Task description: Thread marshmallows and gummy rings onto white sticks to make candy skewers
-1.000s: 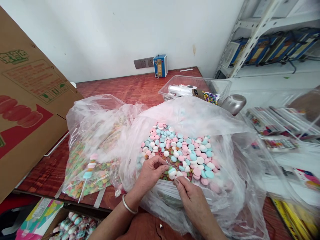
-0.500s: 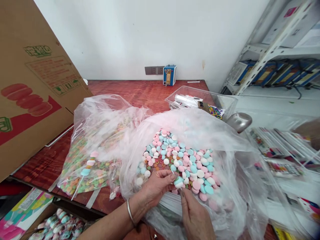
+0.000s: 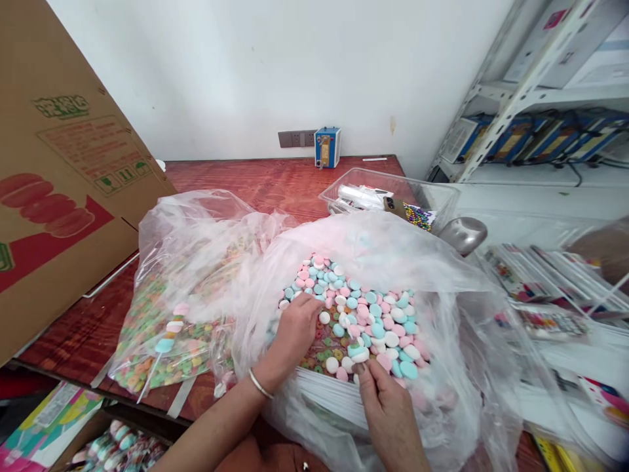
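A big clear plastic bag (image 3: 457,308) lies open before me, full of pink, blue and white round candies (image 3: 366,308) over small coloured rings. My left hand (image 3: 295,334) reaches into the pile, fingers curled down among the candies near its left edge. My right hand (image 3: 381,393) sits at the bag's near edge and pinches a thin white stick with a stacked candy (image 3: 358,354) on its tip. White sticks (image 3: 324,393) lie bundled under the bag's front.
A second bag of coloured rings (image 3: 162,328) lies to the left with a finished candy skewer (image 3: 170,328) on it. A cardboard box (image 3: 59,190) leans at far left. A clear tub (image 3: 393,196) and a metal scoop (image 3: 462,234) stand behind; packets fill the right.
My left hand let go of the stick's tip and moved up and left into the candy pile. My right hand stays on the stick with its candy.
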The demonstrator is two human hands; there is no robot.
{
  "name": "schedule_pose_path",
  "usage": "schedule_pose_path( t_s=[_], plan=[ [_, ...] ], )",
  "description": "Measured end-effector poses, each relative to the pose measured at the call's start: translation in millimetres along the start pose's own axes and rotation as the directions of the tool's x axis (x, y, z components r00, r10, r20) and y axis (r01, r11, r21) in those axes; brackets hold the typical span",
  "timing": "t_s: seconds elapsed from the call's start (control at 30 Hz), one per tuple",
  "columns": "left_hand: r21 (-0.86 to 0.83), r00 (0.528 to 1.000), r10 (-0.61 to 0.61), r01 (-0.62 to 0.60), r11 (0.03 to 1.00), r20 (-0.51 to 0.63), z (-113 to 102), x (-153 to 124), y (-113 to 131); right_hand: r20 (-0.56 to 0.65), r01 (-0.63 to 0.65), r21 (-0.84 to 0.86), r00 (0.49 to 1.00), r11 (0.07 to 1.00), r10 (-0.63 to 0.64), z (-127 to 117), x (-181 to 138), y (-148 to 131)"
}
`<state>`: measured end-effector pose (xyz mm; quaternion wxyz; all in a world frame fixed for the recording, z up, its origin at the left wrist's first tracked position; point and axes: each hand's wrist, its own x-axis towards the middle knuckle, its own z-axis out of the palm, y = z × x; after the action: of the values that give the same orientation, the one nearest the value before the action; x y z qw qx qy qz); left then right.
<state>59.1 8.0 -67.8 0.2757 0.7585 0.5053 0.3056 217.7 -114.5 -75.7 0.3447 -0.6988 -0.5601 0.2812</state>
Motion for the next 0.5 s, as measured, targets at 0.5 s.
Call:
schedule_pose_path(
  t_s=[0.5],
  plan=[
    [0.356, 0.997, 0.054, -0.067, 0.932, 0.046, 4.1, 16.0, 4.9, 0.034, -0.032, 0.033, 0.999, 0.999, 0.031, 2.6, -4.9, 8.3]
  ],
)
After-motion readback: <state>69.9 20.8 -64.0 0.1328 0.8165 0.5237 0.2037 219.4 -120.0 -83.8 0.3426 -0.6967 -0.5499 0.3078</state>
